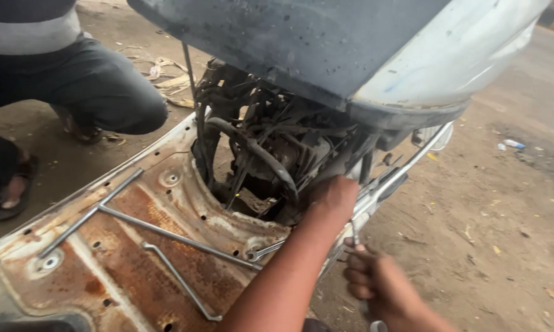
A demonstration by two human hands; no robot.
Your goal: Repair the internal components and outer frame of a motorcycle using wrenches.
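My left hand (333,195) reaches into the open engine bay (271,160) of a scooter, under the raised pale seat body (363,49). Its fingers are hidden among black hoses and cables, so its hold cannot be seen. My right hand (375,284) is lower, beside the scooter's right edge, with its fingers closed around a thin metal tool (355,235) that points up toward the frame. A black hose (261,157) curves across the bay just left of my left hand.
On the rusty floorboard (123,258) lie a long T-handle wrench (98,209), a bent rod wrench (178,278) and a small spanner (266,251). Another person crouches at upper left (86,80), with a sandalled foot (6,190). Dirt ground with litter (504,203) lies to the right.
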